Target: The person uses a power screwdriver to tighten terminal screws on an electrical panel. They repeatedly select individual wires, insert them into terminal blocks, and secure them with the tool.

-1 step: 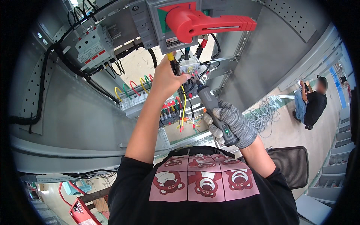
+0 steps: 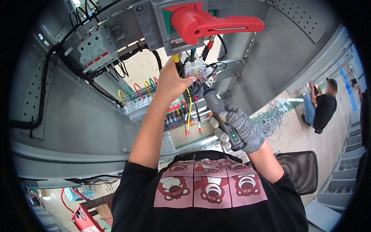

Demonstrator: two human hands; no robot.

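Observation:
My gloved right hand point(image 2: 242, 125) is wrapped round a dark grey cordless electric screwdriver point(image 2: 216, 106) with a green light on its handle. The driver points up and forward, its tip reaching a clear-covered terminal block point(image 2: 196, 70) under the switch box. Bare, my left hand point(image 2: 172, 80) is closed beside that block, its thumb stretched to the block's lower edge. Other left fingers are hidden, so what they pinch does not show. A yellow-sleeved black cable point(image 2: 176, 58) runs down just behind this hand. Above sits a grey switch box with a big red rotary handle point(image 2: 220, 25).
White circuit breakers point(image 2: 96, 50) are mounted at the left of the grey metal cabinet point(image 2: 85, 112). Coloured wires loop over a lower terminal row point(image 2: 141, 102). At right, coiled grey cable point(image 2: 270, 120) lies on the floor near a crouching person point(image 2: 324, 106). A black mesh chair back point(image 2: 297, 172) stands close by.

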